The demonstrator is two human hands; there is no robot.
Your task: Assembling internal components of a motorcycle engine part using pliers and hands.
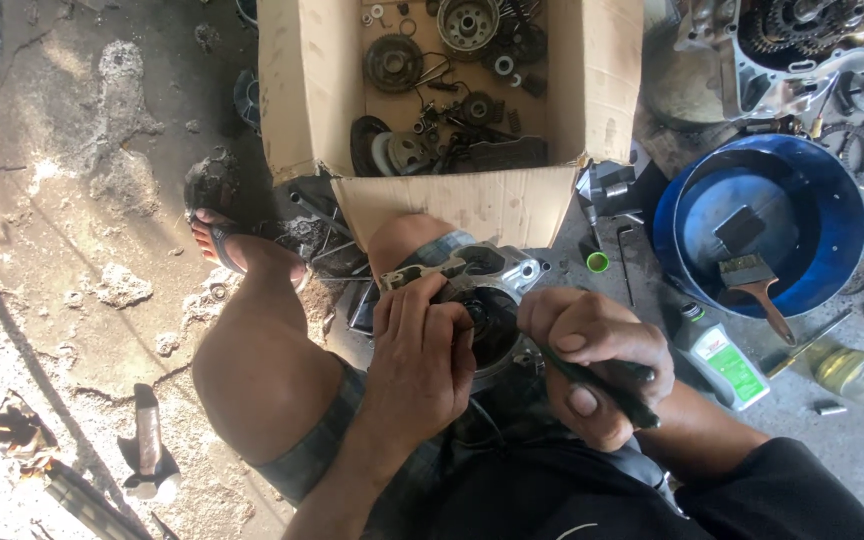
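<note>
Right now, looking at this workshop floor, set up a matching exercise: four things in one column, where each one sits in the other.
Things:
1. paintbrush
2. gears
3. hammer
4. metal casing

Places:
A. on the floor beside the knee
B. under the left hand
C. in the blue bowl
D. in the cardboard box

Pairs: 1-C, 2-D, 3-A, 4-B

Bare hands, grimy with dark grease: left hand [417, 360] and right hand [592, 365] both show smudged fingers and nails. Plaid grey-blue shorts [352, 420] cover the thighs, a black sleeve [782, 490] the right arm, a strapped sandal [220, 240] one foot
</note>
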